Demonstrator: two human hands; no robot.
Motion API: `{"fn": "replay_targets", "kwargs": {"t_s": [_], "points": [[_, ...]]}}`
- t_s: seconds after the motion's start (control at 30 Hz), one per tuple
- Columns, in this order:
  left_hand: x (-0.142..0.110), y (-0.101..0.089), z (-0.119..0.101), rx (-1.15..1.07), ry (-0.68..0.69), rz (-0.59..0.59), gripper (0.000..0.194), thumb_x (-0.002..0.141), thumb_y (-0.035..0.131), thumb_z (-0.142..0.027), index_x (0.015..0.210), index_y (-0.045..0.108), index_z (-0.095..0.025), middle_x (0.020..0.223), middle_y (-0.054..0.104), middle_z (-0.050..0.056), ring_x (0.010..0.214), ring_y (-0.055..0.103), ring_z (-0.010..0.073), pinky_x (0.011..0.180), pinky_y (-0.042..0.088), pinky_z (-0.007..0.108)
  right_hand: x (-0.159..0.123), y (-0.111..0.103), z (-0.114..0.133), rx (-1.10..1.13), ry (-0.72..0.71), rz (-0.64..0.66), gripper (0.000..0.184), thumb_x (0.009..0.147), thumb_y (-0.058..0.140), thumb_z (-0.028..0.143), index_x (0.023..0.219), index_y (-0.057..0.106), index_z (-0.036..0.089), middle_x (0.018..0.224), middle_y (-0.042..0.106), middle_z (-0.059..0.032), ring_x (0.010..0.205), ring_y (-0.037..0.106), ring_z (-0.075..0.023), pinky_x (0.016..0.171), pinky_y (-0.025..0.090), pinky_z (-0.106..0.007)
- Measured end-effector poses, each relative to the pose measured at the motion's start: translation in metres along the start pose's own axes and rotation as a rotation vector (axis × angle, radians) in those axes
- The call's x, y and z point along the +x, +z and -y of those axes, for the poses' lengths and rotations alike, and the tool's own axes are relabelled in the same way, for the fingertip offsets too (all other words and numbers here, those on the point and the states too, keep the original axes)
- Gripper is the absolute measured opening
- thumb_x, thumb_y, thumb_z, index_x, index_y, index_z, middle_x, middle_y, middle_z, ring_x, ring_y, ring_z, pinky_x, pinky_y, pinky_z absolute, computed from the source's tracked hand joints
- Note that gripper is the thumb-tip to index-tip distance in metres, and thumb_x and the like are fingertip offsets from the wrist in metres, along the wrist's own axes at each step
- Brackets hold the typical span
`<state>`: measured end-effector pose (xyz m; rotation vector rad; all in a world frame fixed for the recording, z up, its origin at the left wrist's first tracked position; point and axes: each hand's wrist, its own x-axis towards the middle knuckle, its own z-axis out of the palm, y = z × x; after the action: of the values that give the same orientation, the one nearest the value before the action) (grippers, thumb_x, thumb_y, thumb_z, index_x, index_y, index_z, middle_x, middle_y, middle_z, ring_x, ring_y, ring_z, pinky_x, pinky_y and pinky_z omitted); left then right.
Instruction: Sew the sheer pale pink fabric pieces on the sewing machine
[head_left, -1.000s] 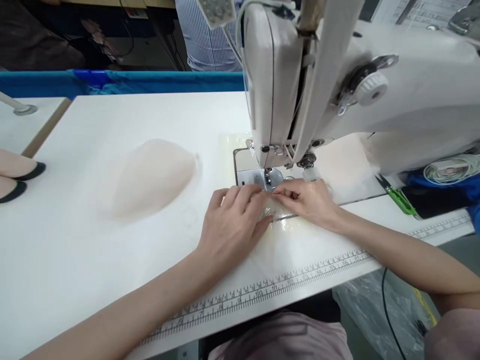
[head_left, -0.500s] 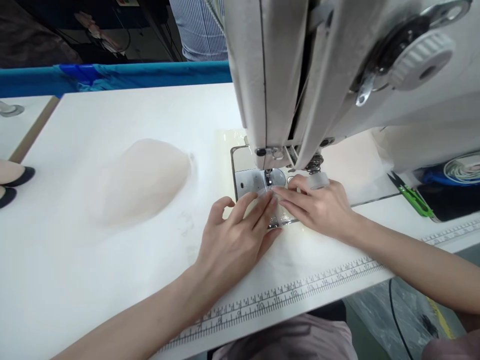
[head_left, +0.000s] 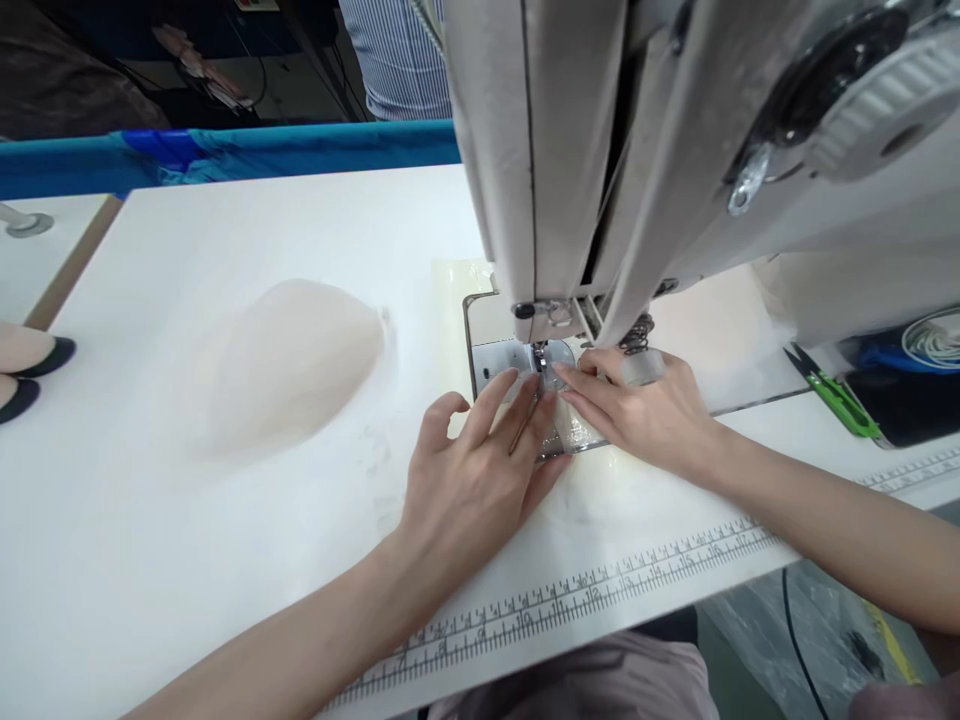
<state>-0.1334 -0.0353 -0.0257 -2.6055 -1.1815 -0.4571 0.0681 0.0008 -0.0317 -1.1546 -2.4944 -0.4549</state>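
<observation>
We look down on a broad white surface that fills most of the view, with a printed ruler along its near edge; a sheer, pale piece of fabric lies flat on it, to the left of the white sewing machine. We see the left hand with its fingers spread, their tips resting by the metal plate, just in front of the presser foot; the right hand reaches in from the other side, its fingertips near the left's, though they are too small and crowded for us to tell whether they press or pinch something thin.

Beyond the right hand we find pale cloth under the machine's arm; farther right lie green-handled snips, a flat black object and a coil of whitish cord. A blue cloth band runs along the far edge; behind it we see a person in a striped garment; at the left stands a second white surface with a brown edge; below, at the right, we see clear plastic and a black cable.
</observation>
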Motion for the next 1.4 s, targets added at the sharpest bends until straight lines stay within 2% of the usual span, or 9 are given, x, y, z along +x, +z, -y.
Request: {"fn": "replay_targets", "kwargs": {"t_s": [0.37,0.6,0.7,0.83,1.03,1.27,1.33,1.4], "points": [[0.001,0.002,-0.001,0.022,-0.032,0.023,0.038,0.098,0.046,-0.037,0.128,0.057,-0.016,0.129,0.062,0.01,0.124,0.054,0.0253,0.091,0.034,0.043,0.001,0.002,0.0,0.0,0.021,-0.002,0.027,0.097,0.05,0.031,0.101,0.074,0.021,0.093,0.07,-0.0032,0.067,0.053,-0.0127,0.055,0.03,-0.03],[0.001,0.003,0.0,-0.025,-0.036,0.01,0.039,0.096,0.05,-0.035,0.129,0.057,-0.016,0.126,0.063,0.013,0.122,0.055,0.0308,0.089,0.037,0.046,0.001,0.001,0.0,-0.008,0.033,0.027,0.026,0.097,0.049,0.03,0.102,0.073,0.022,0.088,0.069,-0.0026,0.066,0.051,-0.0125,0.054,0.028,-0.03],[0.001,0.004,-0.001,-0.006,-0.036,0.007,0.039,0.096,0.049,-0.035,0.128,0.058,-0.015,0.126,0.063,0.013,0.123,0.054,0.0301,0.088,0.037,0.046,0.001,0.001,0.0,-0.023,0.03,0.007,0.026,0.096,0.05,0.03,0.105,0.073,0.022,0.087,0.069,-0.0026,0.066,0.051,-0.0129,0.053,0.028,-0.03],[0.001,0.005,-0.001,0.012,-0.039,0.007,0.039,0.097,0.046,-0.037,0.127,0.058,-0.015,0.128,0.063,0.012,0.126,0.052,0.0285,0.088,0.036,0.045,0.001,0.0,0.0,-0.016,0.039,0.02,0.027,0.097,0.049,0.031,0.106,0.072,0.022,0.089,0.069,-0.0036,0.067,0.052,-0.0133,0.054,0.028,-0.029],[0.003,0.006,0.001,-0.044,-0.067,0.014,0.038,0.096,0.049,-0.035,0.128,0.058,-0.017,0.13,0.061,0.013,0.124,0.052,0.0319,0.088,0.039,0.047,0.002,-0.001,0.0,-0.041,0.05,0.052,0.027,0.098,0.048,0.031,0.109,0.071,0.022,0.09,0.068,-0.0043,0.069,0.053,-0.0141,0.054,0.028,-0.03],[0.004,0.01,0.001,-0.017,-0.072,0.039,0.042,0.098,0.044,-0.039,0.131,0.054,-0.016,0.133,0.059,0.013,0.126,0.05,0.0293,0.089,0.036,0.048,0.002,0.001,-0.003,-0.047,0.05,0.042,0.026,0.096,0.05,0.031,0.106,0.071,0.019,0.094,0.069,-0.0045,0.072,0.055,-0.0156,0.057,0.031,-0.032],[0.004,0.006,0.002,0.0,-0.061,0.019,0.041,0.097,0.046,-0.039,0.131,0.055,-0.017,0.132,0.059,0.012,0.123,0.052,0.0301,0.088,0.035,0.048,0.001,-0.005,-0.006,-0.008,0.049,0.037,0.025,0.096,0.05,0.027,0.102,0.072,0.019,0.094,0.069,-0.004,0.072,0.056,-0.0156,0.059,0.032,-0.032],[0.003,-0.002,0.005,0.016,-0.048,-0.014,0.035,0.095,0.05,-0.035,0.125,0.059,-0.018,0.124,0.065,0.01,0.111,0.058,0.0302,0.085,0.035,0.046,0.0,-0.016,-0.008,0.15,0.062,0.094,0.022,0.095,0.052,0.026,0.097,0.072,0.021,0.094,0.068,-0.002,0.069,0.056,-0.0134,0.059,0.034,-0.03]]}}
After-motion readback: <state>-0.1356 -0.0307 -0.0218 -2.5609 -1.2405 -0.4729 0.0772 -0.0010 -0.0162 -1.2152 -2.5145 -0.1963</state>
